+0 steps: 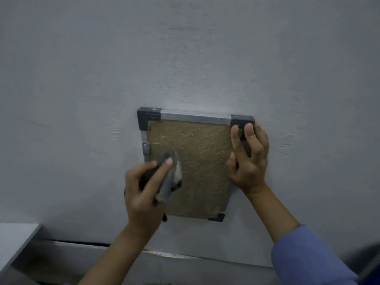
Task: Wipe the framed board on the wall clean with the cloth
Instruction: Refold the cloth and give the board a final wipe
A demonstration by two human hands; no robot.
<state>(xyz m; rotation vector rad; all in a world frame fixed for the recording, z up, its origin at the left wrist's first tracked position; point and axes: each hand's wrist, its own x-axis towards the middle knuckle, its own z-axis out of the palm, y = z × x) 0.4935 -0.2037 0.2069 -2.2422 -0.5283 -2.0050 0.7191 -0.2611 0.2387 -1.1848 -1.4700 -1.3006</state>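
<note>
Head view: the framed board (197,161) hangs on a pale grey wall (185,58), directly ahead of both hands, with its long axis running up and down. Its brown, rough-textured face sits inside a metal frame with dark plastic corner caps.

The left hand (144,188) is against the lower left part of the board, fingers curled around a bunched grey cloth (169,177) and pressing it onto the brown face just inside the left frame rail. The unwiped-looking expanse of the face lies up and to the right of the cloth, so the left hand is the nearer one for the wiping, and its likely travel is across or up the face.

The right hand (247,159) grips the board's right edge near the upper right corner cap, fingers laid over the front of the frame and thumb lower down along the same edge; it appears to steady the board against the wall.

Below, a pale ledge (18,237) shows at lower left, and a blue sleeve (308,258) covers the right forearm.
</note>
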